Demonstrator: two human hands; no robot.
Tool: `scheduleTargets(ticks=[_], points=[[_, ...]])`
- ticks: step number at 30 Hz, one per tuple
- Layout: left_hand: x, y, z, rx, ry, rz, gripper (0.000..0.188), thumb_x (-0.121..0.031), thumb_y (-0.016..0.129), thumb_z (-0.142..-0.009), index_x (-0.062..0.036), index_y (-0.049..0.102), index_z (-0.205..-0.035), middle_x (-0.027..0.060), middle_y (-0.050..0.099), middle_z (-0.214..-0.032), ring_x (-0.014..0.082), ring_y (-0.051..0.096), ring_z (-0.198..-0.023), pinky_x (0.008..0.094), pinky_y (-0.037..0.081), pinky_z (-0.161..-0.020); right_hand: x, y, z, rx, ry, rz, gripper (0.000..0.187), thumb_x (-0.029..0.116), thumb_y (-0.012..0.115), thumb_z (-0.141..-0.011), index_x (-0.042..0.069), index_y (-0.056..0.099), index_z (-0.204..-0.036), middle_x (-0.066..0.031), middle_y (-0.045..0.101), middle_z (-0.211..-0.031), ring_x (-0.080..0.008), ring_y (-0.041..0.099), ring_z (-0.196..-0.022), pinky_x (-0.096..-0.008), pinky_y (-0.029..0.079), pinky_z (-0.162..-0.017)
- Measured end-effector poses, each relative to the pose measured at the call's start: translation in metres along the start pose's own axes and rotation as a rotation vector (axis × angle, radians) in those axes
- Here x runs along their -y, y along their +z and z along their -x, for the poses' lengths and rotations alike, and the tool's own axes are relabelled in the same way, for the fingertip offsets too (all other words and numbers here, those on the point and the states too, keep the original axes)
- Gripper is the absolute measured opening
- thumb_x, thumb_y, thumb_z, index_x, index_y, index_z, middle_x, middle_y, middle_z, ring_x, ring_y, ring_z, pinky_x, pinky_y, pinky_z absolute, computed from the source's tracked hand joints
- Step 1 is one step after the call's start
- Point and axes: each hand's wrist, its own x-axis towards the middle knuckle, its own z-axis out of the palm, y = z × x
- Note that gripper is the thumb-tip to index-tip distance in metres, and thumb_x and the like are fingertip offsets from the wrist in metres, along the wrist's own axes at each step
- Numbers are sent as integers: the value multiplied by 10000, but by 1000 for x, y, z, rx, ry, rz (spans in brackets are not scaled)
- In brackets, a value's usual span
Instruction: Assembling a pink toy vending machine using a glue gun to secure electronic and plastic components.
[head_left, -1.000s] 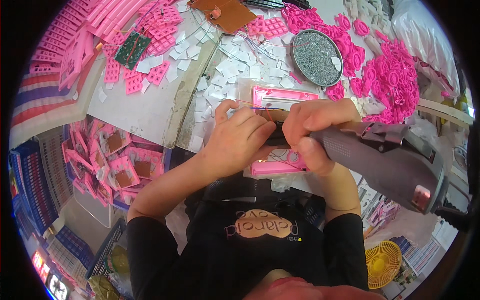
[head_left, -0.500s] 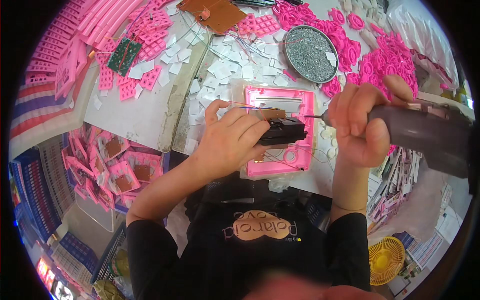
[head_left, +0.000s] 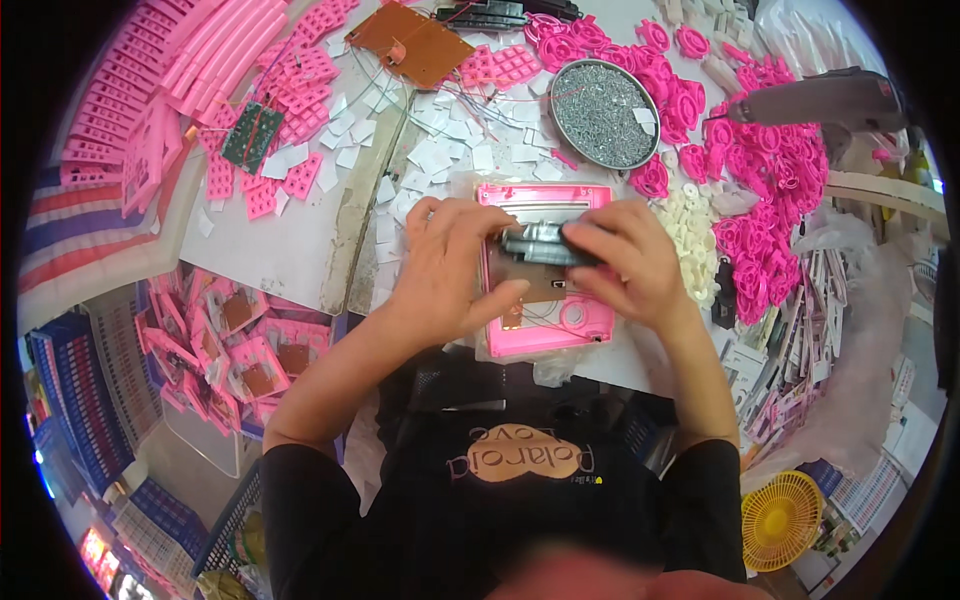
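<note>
A shallow pink plastic casing (head_left: 489, 342) lies in front of me, with a brown circuit board (head_left: 532, 284) and thin wires in it. Over the board, a black oblong plastic part (head_left: 538, 243) is tilted, its shape smeared by motion. My right hand (head_left: 637, 262) grips its right end between thumb and fingers. My left hand (head_left: 445, 258) curls round the left side of the board, thumb at its lower edge and index fingertip by the black part's left end. A grey power screwdriver (head_left: 820, 104) is at the upper right, out of my hands.
A round metal dish of small screws (head_left: 606, 60) stands beyond the casing. Pink ring-shaped parts (head_left: 770, 215) and cream parts (head_left: 685, 235) heap on the right. White paper squares (head_left: 440, 140), a green circuit board (head_left: 252, 137) and pink grids (head_left: 300, 105) cover the left. Boarded pink casings (head_left: 235, 345) fill the lower left.
My right hand has let go of the screwdriver, now farther up and right, and has taken hold of the black part. The black part has tilted; my left hand has shifted off its top.
</note>
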Motion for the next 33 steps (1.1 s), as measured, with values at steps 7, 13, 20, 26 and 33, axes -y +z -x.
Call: scheduleTargets(ticks=[7, 13, 20, 26, 33], points=[[-3, 39, 22, -239, -232, 172, 618, -216, 766, -797, -4, 502, -1313, 87, 601, -1139, 290, 543, -1095, 454, 347, -1012, -9, -22, -57, 265, 686, -323, 412, 329, 499, -1031, -44, 671, -999, -205, 668, -794, -389, 646, -774, -443, 493, -739], [-25, 25, 7, -84, -139, -248, 679, -227, 748, -793, -19, 526, -1400, 89, 606, -1147, 285, 542, -1090, 456, 348, -975, -12, -25, -79, 475, 615, 222, 453, 414, 549, -1002, -12, 700, -976, -220, 646, -772, -382, 646, -759, -460, 506, -734], [-26, 24, 5, -60, -108, -246, 650, -205, 752, -784, -41, 560, -1383, 109, 606, -1160, 293, 540, -1090, 463, 343, -952, -21, -16, -33, 232, -3, 136, 490, 239, 775, -779, 77, 640, -1221, -97, 643, -1152, -304, 588, -1110, -418, 543, -861], [-29, 25, 9, -63, -119, -314, 639, -222, 762, -773, -32, 581, -1355, 114, 580, -1211, 298, 533, -1092, 476, 336, -953, -16, -15, -44, 223, -89, 318, 441, 138, 719, -742, 45, 658, -1169, -74, 641, -1161, -290, 606, -1093, -412, 544, -901], [-37, 11, 0, 31, -114, -471, 659, -281, 768, -773, -42, 578, -1356, 126, 524, -1363, 293, 476, -1258, 494, 312, -1013, -24, 13, -22, 136, -66, 358, 481, 207, 679, -782, 30, 607, -1223, -114, 622, -1240, -298, 613, -1106, -412, 513, -895]])
